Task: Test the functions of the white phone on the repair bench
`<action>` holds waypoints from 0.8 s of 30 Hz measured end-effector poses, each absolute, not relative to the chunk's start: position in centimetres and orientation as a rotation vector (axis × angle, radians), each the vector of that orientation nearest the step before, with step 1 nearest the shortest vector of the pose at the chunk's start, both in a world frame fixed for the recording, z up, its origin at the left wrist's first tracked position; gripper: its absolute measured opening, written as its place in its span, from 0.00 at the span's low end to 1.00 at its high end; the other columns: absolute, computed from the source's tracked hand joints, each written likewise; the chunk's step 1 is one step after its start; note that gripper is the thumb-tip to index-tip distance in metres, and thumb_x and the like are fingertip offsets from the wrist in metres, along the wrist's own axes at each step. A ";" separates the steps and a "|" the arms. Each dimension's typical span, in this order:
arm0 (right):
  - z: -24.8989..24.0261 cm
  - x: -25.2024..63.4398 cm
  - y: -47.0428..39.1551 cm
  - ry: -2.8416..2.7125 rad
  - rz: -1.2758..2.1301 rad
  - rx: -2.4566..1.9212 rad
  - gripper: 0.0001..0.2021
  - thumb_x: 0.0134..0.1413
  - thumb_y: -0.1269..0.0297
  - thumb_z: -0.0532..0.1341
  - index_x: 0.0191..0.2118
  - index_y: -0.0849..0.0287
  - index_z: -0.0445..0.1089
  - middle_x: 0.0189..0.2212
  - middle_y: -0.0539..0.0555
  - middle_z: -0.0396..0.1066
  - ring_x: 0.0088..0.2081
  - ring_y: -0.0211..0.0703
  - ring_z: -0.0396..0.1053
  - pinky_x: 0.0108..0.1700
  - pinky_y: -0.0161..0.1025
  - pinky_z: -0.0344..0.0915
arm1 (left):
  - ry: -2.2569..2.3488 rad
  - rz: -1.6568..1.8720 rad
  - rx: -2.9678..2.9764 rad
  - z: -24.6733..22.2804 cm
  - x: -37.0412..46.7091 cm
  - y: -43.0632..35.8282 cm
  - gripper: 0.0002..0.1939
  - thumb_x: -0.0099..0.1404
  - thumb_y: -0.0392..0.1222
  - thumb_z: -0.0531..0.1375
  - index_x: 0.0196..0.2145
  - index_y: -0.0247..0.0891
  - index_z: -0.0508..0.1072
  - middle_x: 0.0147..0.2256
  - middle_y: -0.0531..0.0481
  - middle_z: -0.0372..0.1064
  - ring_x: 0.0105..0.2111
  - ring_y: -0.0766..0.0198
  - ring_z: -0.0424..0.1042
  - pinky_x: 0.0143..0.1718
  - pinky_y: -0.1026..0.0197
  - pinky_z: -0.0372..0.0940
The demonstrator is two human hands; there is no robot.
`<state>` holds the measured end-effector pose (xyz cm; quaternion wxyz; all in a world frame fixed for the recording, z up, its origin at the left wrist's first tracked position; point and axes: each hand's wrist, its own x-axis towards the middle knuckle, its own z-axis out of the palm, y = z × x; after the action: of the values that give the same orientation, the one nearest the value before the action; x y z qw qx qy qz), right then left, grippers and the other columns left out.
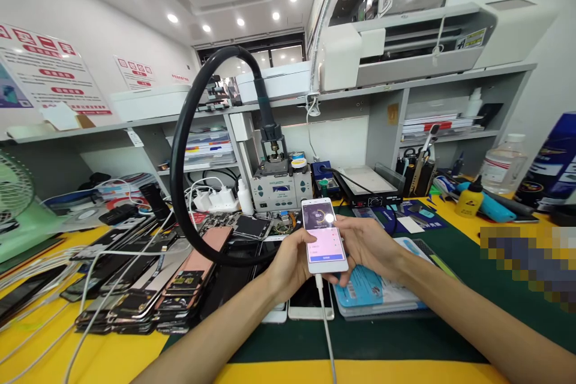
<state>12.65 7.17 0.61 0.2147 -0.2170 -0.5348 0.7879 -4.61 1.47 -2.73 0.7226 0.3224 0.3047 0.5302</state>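
A white phone [324,240] with a lit screen is held upright above the bench, and a white cable [324,318] is plugged into its bottom edge. My left hand [290,261] grips the phone's left side, its thumb over the screen. At the right side, my right hand [362,246] has its fingers around the phone's edge and behind it. Below the phone lies another phone [310,301] with a dark screen and white frame. A blue and white package [373,288] sits under my right hand and forearm.
Stacked phone parts [180,294] and loose cables cover the left. A thick black hose [180,150] arches from a soldering station [282,192] at the back. A yellow bottle [468,199] and a clear bottle [504,165] stand at right, near a green fan [22,192] far left.
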 end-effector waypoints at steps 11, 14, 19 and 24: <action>0.3 12.7 7.3 -1.516 2.180 -0.585 0.22 0.65 0.58 0.50 0.60 0.63 0.59 0.37 0.64 0.76 0.30 0.52 0.76 0.22 0.44 0.75 | 0.695 1.170 0.717 -2.5 -4.6 1.4 0.24 0.64 0.41 0.52 0.56 0.26 0.68 0.40 0.34 0.76 0.35 0.50 0.76 0.26 0.57 0.71; 0.4 12.8 7.4 -1.497 2.182 -0.576 0.22 0.65 0.59 0.50 0.60 0.61 0.59 0.40 0.64 0.76 0.32 0.53 0.77 0.22 0.45 0.76 | 0.679 1.167 0.698 -2.5 -4.7 1.3 0.25 0.65 0.40 0.51 0.58 0.27 0.66 0.41 0.35 0.76 0.35 0.51 0.77 0.28 0.56 0.72; 0.5 12.7 7.3 -1.465 2.197 -0.609 0.22 0.64 0.61 0.50 0.61 0.61 0.58 0.40 0.63 0.76 0.30 0.52 0.77 0.22 0.47 0.76 | 0.646 1.164 0.697 -2.6 -4.9 1.4 0.26 0.65 0.41 0.52 0.59 0.30 0.65 0.41 0.36 0.76 0.35 0.51 0.77 0.29 0.55 0.73; 0.7 12.8 7.2 -1.471 2.174 -0.625 0.21 0.64 0.62 0.50 0.61 0.61 0.58 0.39 0.63 0.76 0.29 0.51 0.76 0.21 0.46 0.76 | 0.645 1.177 0.705 -2.3 -4.8 1.3 0.27 0.65 0.40 0.50 0.60 0.30 0.64 0.42 0.37 0.76 0.35 0.51 0.76 0.29 0.55 0.73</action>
<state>12.75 7.15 0.68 0.2201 -0.2259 -0.5317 0.7860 -4.77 1.26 -2.31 0.7263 0.3196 0.2924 0.5337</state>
